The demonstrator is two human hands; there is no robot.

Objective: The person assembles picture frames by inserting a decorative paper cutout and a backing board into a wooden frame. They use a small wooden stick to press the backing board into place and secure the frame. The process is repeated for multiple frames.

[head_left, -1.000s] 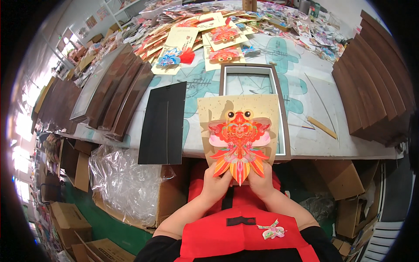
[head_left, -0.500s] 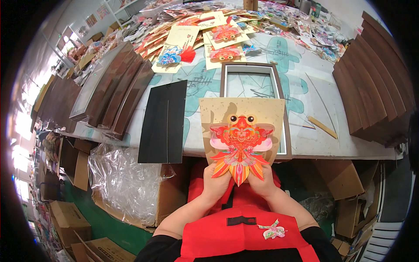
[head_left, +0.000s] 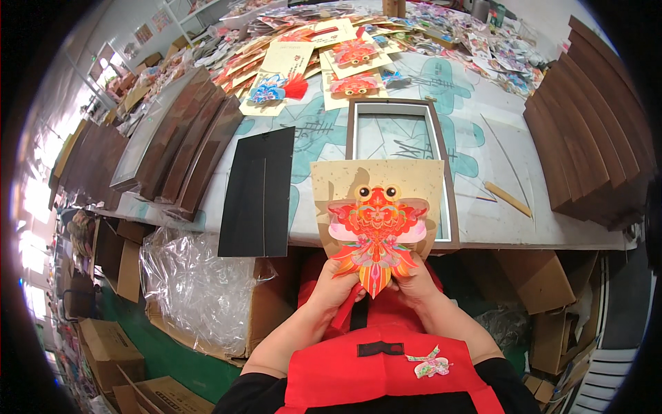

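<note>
A beige speckled card [head_left: 420, 177] bearing a red and orange goldfish ornament [head_left: 379, 217] with bulging black-and-yellow eyes is held up in front of me. My left hand [head_left: 332, 284] is closed round its lower left edge, by the pointed tail fins. A red strip, perhaps a tassel [head_left: 347, 308], hangs beside those fingers. My right hand [head_left: 416, 278] is closed on the lower right edge, with fingertips partly hidden by the tail. Behind the card, a brown frame with a white inner border [head_left: 351, 131] lies on the table, partly covered. A black backing board [head_left: 256, 193] rests to its left.
Stacked brown frames stand at the left [head_left: 207, 152] and right [head_left: 593, 131] of the table [head_left: 496, 231]. A wooden-handled tool [head_left: 509, 199] lies at the right. Ornamented cards [head_left: 293, 58] pile up at the back. A box of clear plastic wrap [head_left: 200, 297] sits below left.
The card has shifted slightly down and left in my hands. Beside my left hand, a red strip now hangs below the tail. Board and frame stay put.
</note>
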